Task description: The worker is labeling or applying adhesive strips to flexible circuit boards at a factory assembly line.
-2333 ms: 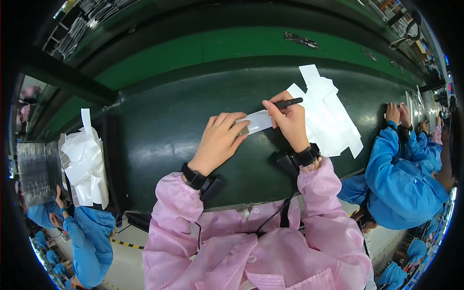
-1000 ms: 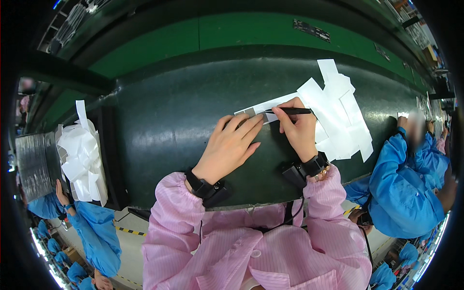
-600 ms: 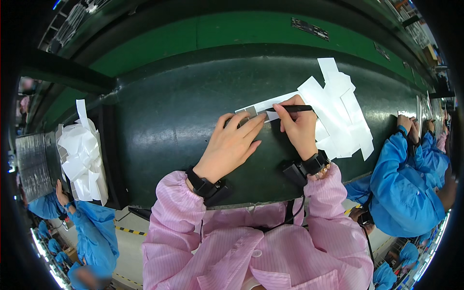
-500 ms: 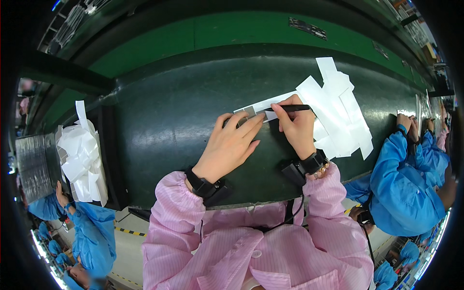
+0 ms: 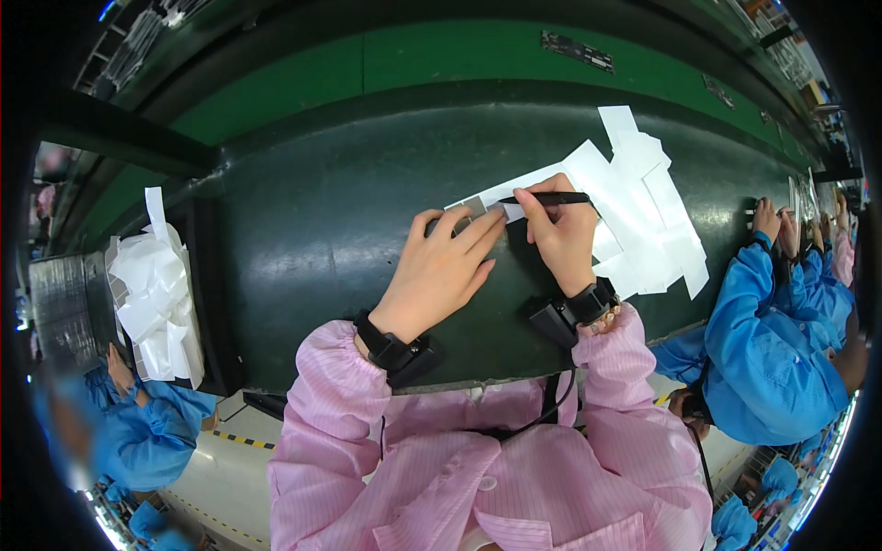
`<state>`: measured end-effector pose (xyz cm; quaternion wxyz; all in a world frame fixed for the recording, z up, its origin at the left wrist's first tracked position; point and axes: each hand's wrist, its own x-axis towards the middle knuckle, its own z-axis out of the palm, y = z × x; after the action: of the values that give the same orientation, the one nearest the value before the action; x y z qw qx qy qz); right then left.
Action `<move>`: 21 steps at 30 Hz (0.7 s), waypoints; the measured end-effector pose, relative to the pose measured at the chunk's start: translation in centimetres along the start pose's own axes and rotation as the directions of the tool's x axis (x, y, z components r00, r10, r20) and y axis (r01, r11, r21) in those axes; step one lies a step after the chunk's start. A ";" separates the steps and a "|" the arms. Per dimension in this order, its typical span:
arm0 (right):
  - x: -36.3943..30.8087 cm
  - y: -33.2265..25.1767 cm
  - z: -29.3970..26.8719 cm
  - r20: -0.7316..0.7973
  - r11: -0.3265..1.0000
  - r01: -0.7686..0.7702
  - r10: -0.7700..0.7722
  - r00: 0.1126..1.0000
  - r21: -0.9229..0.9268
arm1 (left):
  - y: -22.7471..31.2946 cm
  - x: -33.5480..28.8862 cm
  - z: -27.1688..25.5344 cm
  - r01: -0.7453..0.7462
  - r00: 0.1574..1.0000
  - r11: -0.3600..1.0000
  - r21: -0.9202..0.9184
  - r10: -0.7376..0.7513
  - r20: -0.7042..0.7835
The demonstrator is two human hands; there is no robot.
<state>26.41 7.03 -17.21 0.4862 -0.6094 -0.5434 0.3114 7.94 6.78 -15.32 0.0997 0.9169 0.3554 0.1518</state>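
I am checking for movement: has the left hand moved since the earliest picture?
Yes. The left hand moved right along the dark belt, toward the white sheet pile, and now presses the strip.

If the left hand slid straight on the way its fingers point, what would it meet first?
The left hand points up and to the right, with its fingertips on a white strip. Going straight on, it would most likely meet the right hand, which holds a black pen just beyond; depth is hard to judge.

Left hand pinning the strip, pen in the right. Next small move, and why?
Probably run the black pen a little further along the white strip. The right hand has its tip at the strip, and the left hand lies flat with fingertips on it, so it looks held steady for marking.
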 end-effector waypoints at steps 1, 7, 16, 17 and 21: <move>0.0 0.0 0.0 0.004 1.000 -0.014 0.014 1.000 0.003 | 0.0 0.0 0.0 0.000 1.000 1.000 0.002 0.000 -0.001; 0.7 0.3 -1.3 -0.019 0.926 -0.086 0.100 0.995 0.367 | -0.2 0.0 -0.2 0.006 1.000 0.999 -0.038 -0.006 -0.007; 2.2 1.8 -6.0 -0.207 0.711 -0.052 0.273 0.939 0.702 | -3.6 4.8 -2.2 0.069 0.997 0.940 -0.334 -0.053 0.057; 2.3 1.9 -6.6 -0.202 0.654 -0.040 0.291 0.935 0.756 | -4.1 6.7 -2.8 -0.006 1.000 0.966 -0.259 0.000 -0.024; 2.2 2.8 -8.4 -0.202 0.507 -0.010 0.363 0.910 0.862 | -5.0 16.0 -3.2 0.049 0.998 0.945 -0.323 -0.055 -0.009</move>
<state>35.49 7.23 -16.68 0.7723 -0.3983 -0.1551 0.4700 14.93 21.55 -10.51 0.2490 0.8771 0.3509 0.2134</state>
